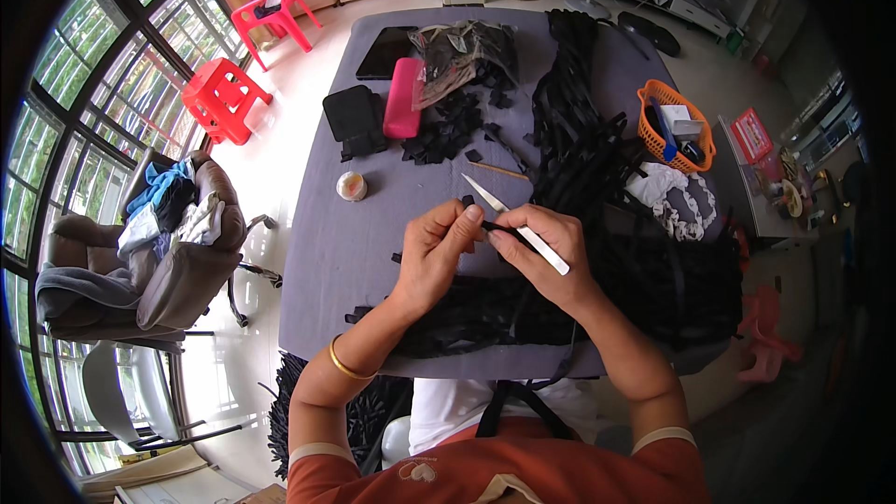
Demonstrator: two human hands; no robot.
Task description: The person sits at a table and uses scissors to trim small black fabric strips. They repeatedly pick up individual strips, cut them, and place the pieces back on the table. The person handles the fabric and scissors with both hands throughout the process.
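My left hand (441, 241) pinches a black fabric strip (468, 201) between thumb and fingers, above the near middle of the cloth-covered table (322, 245). Close on its right, my right hand (542, 245) holds metal tweezers (543, 250) slantwise, tips pointing up and left. Its fingertips also touch a short black strip between the two hands; whether it is the same strip I cannot tell. Long black fabric strips (476, 315) lie in bundles under my forearms, and more (570, 105) run up the table's right side. A thin wooden stick (498, 169) rests beyond the tweezers' tips.
Small black fabric pieces (448, 126) lie heaped by a clear plastic bag (469, 56), a pink case (403, 98) and a black pouch (354, 119). A small round jar (351, 186) stands left. At right are an orange basket (675, 133) and white cloth (654, 189).
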